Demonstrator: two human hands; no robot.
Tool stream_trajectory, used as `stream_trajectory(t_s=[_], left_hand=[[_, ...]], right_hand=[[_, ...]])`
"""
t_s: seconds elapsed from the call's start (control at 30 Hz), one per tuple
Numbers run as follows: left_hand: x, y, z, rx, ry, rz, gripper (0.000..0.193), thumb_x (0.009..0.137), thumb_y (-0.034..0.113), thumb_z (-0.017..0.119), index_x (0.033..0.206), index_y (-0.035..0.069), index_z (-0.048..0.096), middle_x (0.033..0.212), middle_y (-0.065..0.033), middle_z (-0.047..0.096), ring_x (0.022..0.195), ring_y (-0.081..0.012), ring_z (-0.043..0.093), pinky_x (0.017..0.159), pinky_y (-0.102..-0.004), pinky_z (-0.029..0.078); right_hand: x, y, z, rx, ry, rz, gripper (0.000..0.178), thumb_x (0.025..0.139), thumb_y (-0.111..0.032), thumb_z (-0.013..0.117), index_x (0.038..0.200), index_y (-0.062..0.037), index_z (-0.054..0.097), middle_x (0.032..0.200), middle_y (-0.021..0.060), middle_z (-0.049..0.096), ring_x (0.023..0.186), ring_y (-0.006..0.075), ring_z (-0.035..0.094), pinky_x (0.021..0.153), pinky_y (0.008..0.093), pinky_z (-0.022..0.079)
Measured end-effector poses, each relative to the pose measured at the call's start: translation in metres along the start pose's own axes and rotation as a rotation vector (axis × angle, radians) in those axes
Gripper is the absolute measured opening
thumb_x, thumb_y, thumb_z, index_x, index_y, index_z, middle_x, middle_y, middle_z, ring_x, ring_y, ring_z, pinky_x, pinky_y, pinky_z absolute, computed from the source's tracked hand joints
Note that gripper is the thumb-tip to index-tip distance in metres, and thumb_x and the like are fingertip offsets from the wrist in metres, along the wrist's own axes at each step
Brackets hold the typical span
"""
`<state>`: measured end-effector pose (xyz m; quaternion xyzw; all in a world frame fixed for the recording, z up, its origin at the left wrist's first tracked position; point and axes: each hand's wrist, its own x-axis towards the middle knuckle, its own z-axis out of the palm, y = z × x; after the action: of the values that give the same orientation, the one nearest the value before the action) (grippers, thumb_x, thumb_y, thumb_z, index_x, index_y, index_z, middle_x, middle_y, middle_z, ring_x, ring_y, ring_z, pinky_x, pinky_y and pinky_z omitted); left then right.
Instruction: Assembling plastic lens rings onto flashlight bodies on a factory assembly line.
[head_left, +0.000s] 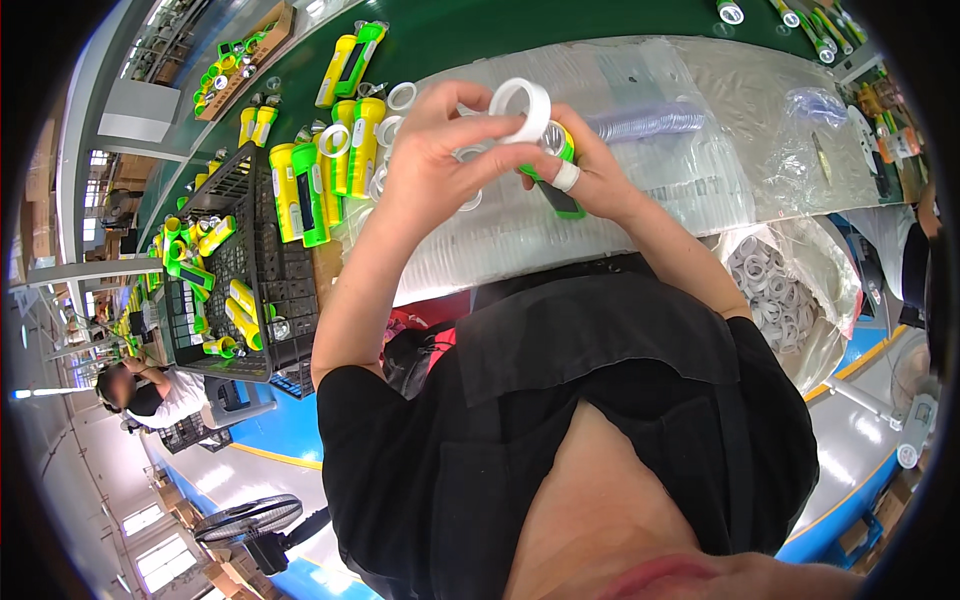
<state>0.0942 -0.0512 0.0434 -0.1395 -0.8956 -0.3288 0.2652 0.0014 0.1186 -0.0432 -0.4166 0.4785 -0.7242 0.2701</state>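
My left hand pinches a white plastic ring between thumb and fingers, tilted so its opening shows. Just to its right, my right hand grips a green and yellow flashlight; its head end points up beside the ring, partly hidden by my fingers. White tape wraps one digit of that hand. Several loose white rings lie around and behind my left hand. Left of it stand several yellow and green flashlights. A row of stacked clear lenses lies beyond my right hand.
Plastic sheeting covers the worktop; a green belt runs behind. At left is a black crate with flashlights, and a cardboard box. A sack of white rings hangs at right. Another person sits far left, near a fan.
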Motion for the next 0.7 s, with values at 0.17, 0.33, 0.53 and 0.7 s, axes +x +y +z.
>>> stream_trajectory(t_s=[0.17, 0.33, 0.53, 0.7], left_hand=[[-0.005, 0.005, 0.001, 0.056, -0.068, 0.016, 0.030, 0.067, 0.023, 0.085, 0.094, 0.016, 0.077, 0.096, -0.0067, 0.058, 0.089, -0.0230, 0.057, 0.071, -0.0332, 0.048], [-0.002, 0.008, 0.000, 0.054, -0.116, -0.003, 0.031, 0.066, 0.026, 0.084, 0.095, 0.017, 0.077, 0.096, -0.0062, 0.058, 0.092, -0.0247, 0.057, 0.075, -0.0352, 0.048], [0.000, 0.016, 0.023, 0.097, -0.105, 0.069, 0.046, 0.067, 0.023, 0.086, 0.105, 0.011, 0.062, 0.113, -0.0085, 0.063, 0.103, -0.0267, 0.061, 0.081, -0.0355, 0.050], [-0.001, 0.015, 0.052, -0.140, -0.086, -0.106, 0.039, 0.072, 0.020, 0.084, 0.100, 0.010, 0.060, 0.104, -0.0032, 0.069, 0.095, -0.0227, 0.065, 0.078, -0.0341, 0.050]], right_hand=[[0.003, 0.002, -0.011, -0.178, -0.009, -0.057, 0.055, 0.091, -0.029, 0.067, 0.135, -0.0077, 0.041, 0.114, 0.0093, 0.056, 0.097, 0.0181, 0.060, 0.082, 0.0325, 0.051], [0.013, -0.040, -0.019, -0.429, -0.041, -0.314, 0.053, 0.085, -0.028, 0.074, 0.130, -0.0094, 0.051, 0.129, 0.0115, 0.055, 0.114, 0.0254, 0.058, 0.094, 0.0372, 0.047], [0.022, -0.100, -0.052, -1.030, -0.354, -0.232, 0.044, 0.078, -0.023, 0.078, 0.114, -0.0048, 0.060, 0.105, 0.0101, 0.064, 0.097, 0.0266, 0.063, 0.083, 0.0358, 0.051], [0.046, -0.140, -0.035, -1.205, -0.652, 0.032, 0.037, 0.070, -0.010, 0.078, 0.101, -0.0038, 0.058, 0.092, 0.0086, 0.057, 0.081, 0.0244, 0.057, 0.069, 0.0356, 0.047]])
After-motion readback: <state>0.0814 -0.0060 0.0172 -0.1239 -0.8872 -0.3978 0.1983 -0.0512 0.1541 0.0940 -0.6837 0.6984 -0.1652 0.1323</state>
